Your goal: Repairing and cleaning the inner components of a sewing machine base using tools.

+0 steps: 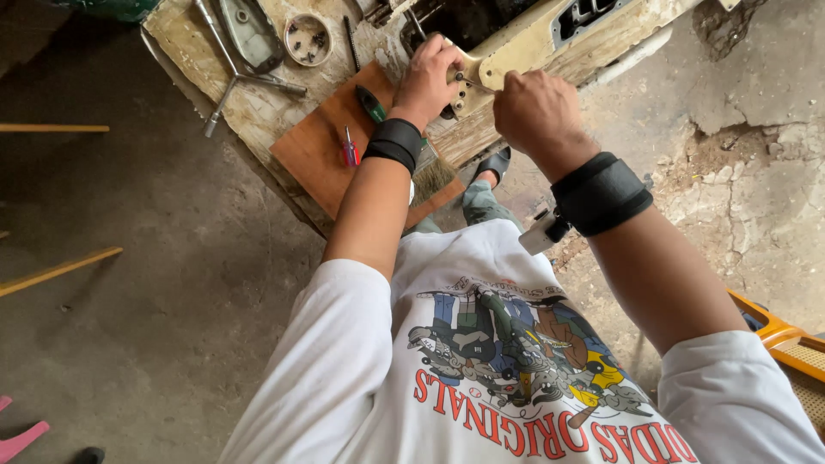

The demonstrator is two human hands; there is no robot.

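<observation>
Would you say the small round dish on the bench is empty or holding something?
Holding something: the round dish has small dark bits, perhaps screws, scattered inside.

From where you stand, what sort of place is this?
Likely a rough repair workshop, perhaps for car parts: a bare concrete floor, a worn bench with a cross wrench and a small dish of screws, and a cream trim panel under both hands.

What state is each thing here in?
Left hand: gripping the cream panel.
Right hand: closed in a fist at the panel's edge.
Round dish: upright, holding small screws.
Red screwdriver: lying flat on the wooden board.
</observation>
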